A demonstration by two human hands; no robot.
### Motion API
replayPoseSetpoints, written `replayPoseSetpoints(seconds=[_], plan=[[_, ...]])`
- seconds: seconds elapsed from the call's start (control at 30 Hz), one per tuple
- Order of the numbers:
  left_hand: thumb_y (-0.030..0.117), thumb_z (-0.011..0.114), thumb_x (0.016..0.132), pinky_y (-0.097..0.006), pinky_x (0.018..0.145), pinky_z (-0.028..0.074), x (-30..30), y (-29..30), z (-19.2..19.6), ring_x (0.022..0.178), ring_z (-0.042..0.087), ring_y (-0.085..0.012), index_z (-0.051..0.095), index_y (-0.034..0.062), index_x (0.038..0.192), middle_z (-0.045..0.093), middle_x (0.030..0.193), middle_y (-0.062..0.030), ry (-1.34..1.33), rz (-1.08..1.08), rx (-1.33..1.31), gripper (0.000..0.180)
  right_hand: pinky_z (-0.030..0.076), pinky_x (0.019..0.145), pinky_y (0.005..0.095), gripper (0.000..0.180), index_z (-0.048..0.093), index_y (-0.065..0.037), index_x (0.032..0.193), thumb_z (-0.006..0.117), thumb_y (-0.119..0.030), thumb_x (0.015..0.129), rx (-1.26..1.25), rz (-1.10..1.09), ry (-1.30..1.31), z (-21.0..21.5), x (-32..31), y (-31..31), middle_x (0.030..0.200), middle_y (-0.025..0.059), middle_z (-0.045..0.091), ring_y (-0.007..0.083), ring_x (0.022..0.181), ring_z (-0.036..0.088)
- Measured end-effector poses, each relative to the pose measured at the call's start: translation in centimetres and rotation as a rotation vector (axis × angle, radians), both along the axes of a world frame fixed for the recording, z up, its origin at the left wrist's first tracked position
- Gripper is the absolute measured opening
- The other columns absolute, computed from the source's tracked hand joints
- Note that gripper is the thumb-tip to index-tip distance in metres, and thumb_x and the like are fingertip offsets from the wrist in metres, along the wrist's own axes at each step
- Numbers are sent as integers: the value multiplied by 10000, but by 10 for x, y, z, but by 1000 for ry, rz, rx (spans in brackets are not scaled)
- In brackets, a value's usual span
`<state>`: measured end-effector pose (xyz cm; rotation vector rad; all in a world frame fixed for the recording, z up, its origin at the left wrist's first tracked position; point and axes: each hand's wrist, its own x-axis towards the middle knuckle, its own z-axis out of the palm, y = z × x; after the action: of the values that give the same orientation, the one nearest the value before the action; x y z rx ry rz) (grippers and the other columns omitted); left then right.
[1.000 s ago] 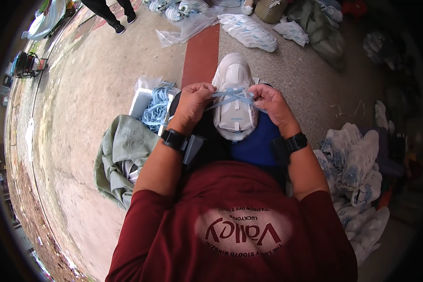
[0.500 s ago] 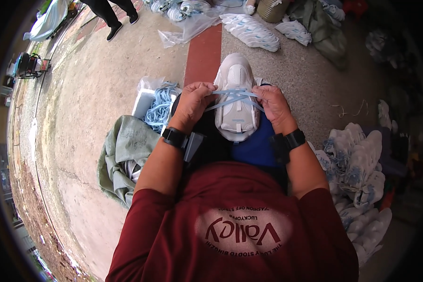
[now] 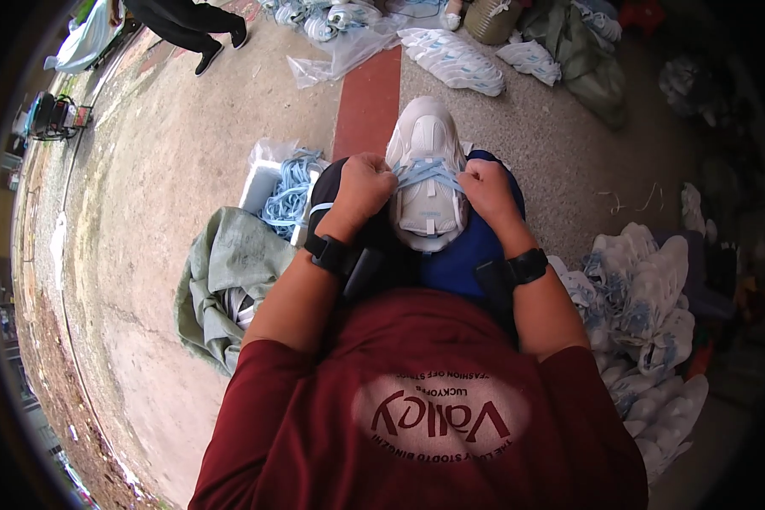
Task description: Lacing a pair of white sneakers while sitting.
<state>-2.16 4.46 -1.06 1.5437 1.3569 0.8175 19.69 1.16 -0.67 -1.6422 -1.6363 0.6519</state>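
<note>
A white and pale grey sneaker (image 3: 426,212) lies across my lap, its toe pointing away from me. A light-blue shoelace (image 3: 428,172) crosses over the tongue and runs out to both sides. At the sneaker's left edge my left hand (image 3: 365,185) is closed on one side of the lace. My right hand (image 3: 487,187) is closed on the other side, at the right edge. Both hands have curled fingers with the knuckles up, so the fingertips and the lace ends are mostly hidden.
Left of my knee sits a white box (image 3: 259,189) of loose blue laces (image 3: 288,194), beside a green sack (image 3: 223,272). White sneakers (image 3: 646,297) are piled at my right; more sneakers (image 3: 452,59) lie ahead near a plastic bag (image 3: 336,61). A person's legs (image 3: 187,27) show far left.
Both hands have turned over from pinching into closed fists at the sneaker's sides. The lace crossing now lies closer to the tongue. The person's legs at far left have shifted.
</note>
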Motion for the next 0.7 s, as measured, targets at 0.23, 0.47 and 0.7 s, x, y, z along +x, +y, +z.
replayPoseSetpoints(seconds=[0.23, 0.47, 0.7], plan=[[143, 583, 653, -431, 698, 448, 14, -4, -1, 755, 557, -367, 561, -22, 616, 568, 770, -214, 353, -37, 324, 171, 308, 397, 220, 40, 593, -26, 724, 565, -38, 750, -396, -204, 951, 23, 9, -15, 577, 24, 520, 97, 434, 417], [405, 706, 686, -406, 691, 455, 6, 0, 4, 774, 584, -321, 621, 22, 788, 582, 799, -164, 254, -193, 60, 405, 245, 391, 179, 185, 532, -53, 805, 539, 102, 704, -148, -420, 1379, 34, 87, -56, 586, -20, 429, 49, 409, 314], [298, 777, 652, -304, 642, 455, 13, -10, 4, 677, 561, -187, 595, 21, 943, 588, 743, -81, 211, -204, 210, 441, 212, 384, 205, 183, 524, -42, 799, 554, 105, 693, 12, -567, 1468, 22, 146, -111, 557, -15, 391, 65, 389, 286]])
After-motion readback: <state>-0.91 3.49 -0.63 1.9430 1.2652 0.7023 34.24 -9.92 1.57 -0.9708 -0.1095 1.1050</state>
